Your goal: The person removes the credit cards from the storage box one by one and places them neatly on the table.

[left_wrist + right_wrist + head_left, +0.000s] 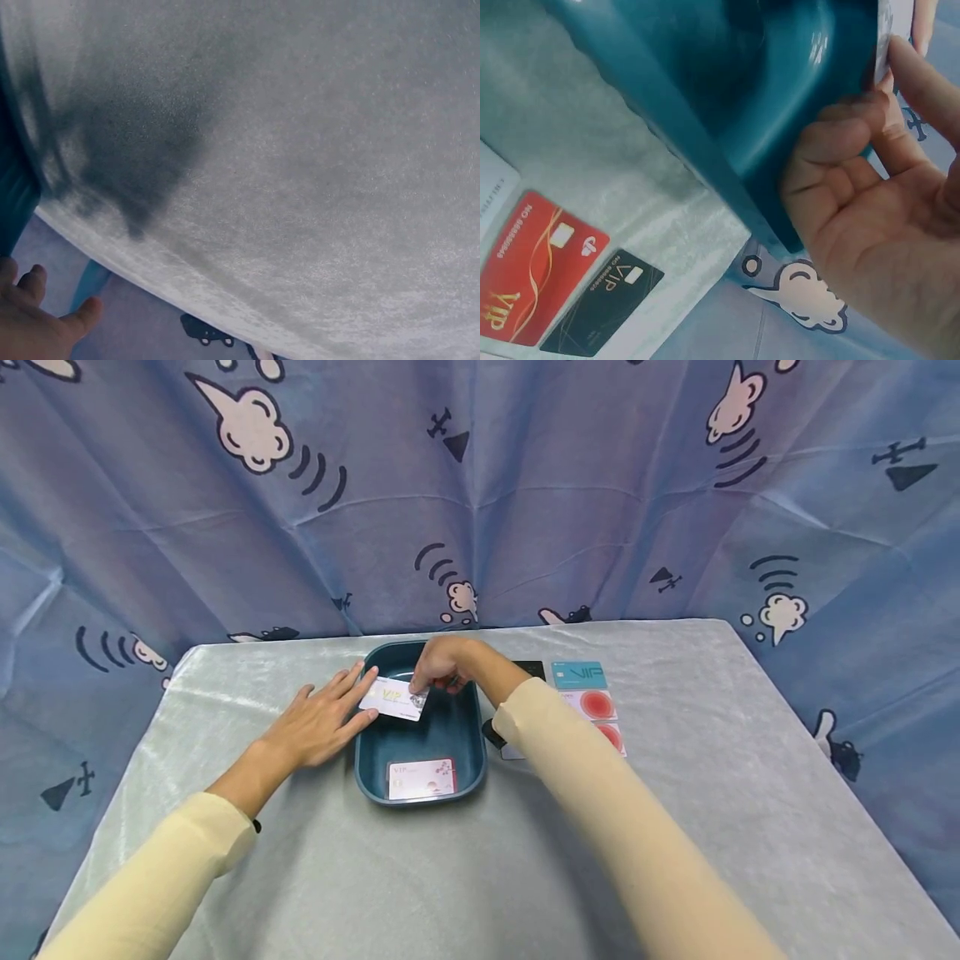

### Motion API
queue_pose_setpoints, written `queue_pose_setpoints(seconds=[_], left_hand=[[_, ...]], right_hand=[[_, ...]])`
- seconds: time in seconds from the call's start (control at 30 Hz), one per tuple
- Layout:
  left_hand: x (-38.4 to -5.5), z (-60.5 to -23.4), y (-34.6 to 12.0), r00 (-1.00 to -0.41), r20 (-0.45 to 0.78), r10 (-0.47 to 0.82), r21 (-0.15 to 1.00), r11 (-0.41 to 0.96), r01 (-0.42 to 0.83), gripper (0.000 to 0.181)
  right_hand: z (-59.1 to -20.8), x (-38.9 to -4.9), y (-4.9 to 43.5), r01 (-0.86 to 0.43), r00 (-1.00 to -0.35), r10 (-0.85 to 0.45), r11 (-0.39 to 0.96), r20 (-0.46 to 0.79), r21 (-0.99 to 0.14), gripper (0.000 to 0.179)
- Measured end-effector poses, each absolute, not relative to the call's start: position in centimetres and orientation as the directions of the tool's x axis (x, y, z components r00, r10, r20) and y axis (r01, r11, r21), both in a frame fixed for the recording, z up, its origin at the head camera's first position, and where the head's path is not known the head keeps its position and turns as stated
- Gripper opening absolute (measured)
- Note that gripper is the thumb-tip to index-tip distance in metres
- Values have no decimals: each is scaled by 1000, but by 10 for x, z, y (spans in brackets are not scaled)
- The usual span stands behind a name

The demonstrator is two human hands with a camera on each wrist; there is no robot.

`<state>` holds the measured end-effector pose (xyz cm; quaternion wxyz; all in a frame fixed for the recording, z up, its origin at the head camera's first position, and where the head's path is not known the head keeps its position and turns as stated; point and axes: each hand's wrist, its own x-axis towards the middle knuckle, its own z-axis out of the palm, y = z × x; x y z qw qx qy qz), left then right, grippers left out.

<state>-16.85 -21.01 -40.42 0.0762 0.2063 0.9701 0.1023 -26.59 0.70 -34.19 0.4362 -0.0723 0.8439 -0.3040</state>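
Note:
My right hand pinches the right end of a white card with yellow VIP lettering over the dark teal tray. In the right wrist view, thumb and index finger hold this card nearly edge-on, while the other fingers of the right hand curl inward. My left hand is at the tray's left rim, its extended fingers and thumb spread at the card's left end. Whether they touch the card or only the rim is unclear. A white-and-pink VIP card lies in the tray's near end.
Right of the tray, partly behind my right forearm, lie a black card, a teal VIP card and cards with red circles. A red VIP card shows beside the tray. Behind the grey cloth-covered table hangs a patterned blue curtain.

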Motion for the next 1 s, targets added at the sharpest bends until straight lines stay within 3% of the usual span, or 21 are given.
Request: queue_pose_setpoints(seconds=[0.37,0.77,1.0], left_hand=[[-168,-406,-212,-903,-119,413,236,895,378,71],[-168,-404,-210,-903,-96,420,233,891,389,68],[-168,-404,-210,-904,-84,419,239,889,390,68]], right_hand=[[-323,-263,17,137,-573,-432,788,-696,-601,7],[-302,-232,42,-157,-638,-558,769,-530,-620,6],[-294,-214,70,-194,-658,-608,707,-444,-680,7]])
